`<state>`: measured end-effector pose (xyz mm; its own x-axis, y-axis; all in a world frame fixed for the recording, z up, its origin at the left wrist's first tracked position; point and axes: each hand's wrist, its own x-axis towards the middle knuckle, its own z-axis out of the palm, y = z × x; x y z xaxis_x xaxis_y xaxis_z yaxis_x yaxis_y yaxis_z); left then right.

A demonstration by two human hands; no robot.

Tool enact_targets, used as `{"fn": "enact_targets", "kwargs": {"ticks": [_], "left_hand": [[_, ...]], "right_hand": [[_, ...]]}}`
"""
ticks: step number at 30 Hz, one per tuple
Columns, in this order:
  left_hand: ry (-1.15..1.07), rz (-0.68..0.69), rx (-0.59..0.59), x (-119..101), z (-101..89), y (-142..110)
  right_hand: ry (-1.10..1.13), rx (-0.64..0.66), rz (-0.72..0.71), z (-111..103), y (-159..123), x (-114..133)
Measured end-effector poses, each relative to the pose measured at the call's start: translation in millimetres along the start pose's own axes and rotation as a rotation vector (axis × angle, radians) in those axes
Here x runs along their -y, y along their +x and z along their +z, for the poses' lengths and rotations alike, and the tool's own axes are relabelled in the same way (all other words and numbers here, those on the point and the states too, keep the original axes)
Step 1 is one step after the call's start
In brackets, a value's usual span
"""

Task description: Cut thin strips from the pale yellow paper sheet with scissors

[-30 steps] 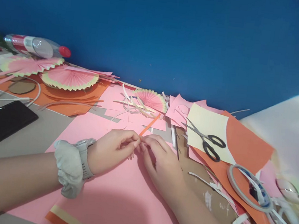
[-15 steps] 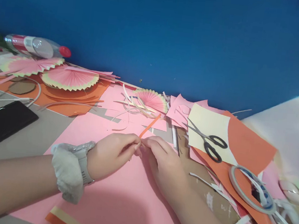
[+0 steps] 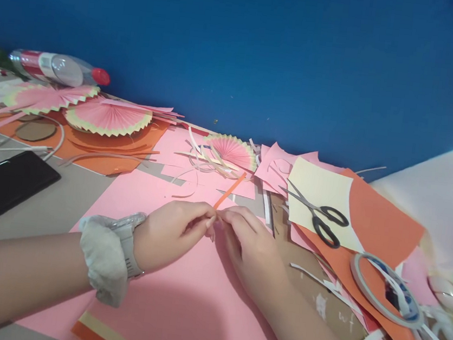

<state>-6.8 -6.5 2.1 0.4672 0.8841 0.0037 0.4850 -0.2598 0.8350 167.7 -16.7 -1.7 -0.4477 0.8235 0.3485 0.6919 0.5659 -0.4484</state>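
Observation:
Both hands meet above a large pink paper sheet, fingertips almost touching. Between them is a narrow orange paper strip, whose free end points up and away from me. My left hand pinches the strip's near end; a watch and a pale scrunchie circle that wrist. My right hand has its fingers curled and closed on the same end. The fingers hide how the strip's end is shaped. Near the sheet's front edge lies a cream-and-orange paper band.
Black-handled scissors lie on cream paper to the right, with a tape roll nearer. Pleated pink paper fans and a plastic bottle are at back left. A black phone rests at left. A blue wall stands behind.
The view has shifted slightly, so everything sits a little further right. Both hands keep the same pinch on the orange strip, with only tiny finger movement.

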Motion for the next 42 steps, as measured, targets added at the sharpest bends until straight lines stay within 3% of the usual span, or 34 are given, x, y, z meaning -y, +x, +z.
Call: {"fn": "enact_targets", "kwargs": {"ticks": [15, 42], "left_hand": [[-0.056, -0.021, 0.019, -1.5, -0.9, 0.8], [-0.016, -0.035, 0.004, -3.2, -1.7, 0.5]], "right_hand": [[0.066, -0.003, 0.007, -1.3, -0.1, -0.2], [-0.04, -0.041, -0.016, 1.2, -0.3, 1.7]]}}
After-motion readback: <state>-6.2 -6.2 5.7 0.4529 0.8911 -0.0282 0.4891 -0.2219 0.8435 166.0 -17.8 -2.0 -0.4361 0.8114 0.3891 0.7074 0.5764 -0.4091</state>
